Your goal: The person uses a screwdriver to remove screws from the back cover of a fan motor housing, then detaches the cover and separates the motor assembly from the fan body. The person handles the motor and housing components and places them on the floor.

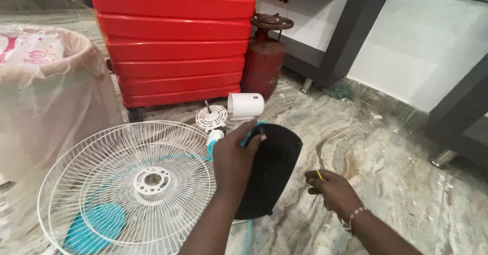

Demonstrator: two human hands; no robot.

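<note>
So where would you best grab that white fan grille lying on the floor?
Probably at the outer rim of the grille, on the near-left edge, coming down from above. It lies flat with the rim ring exposed there, while the left hand and the black base crowd its right side. The thin wires would likely bend.

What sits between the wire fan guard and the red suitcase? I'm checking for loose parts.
In the head view, a small white vented disc lies on the floor between the fan guard and the suitcase.

Left hand (235, 156) fingers curled, gripping; right hand (329, 186) pinched shut, lower
</note>
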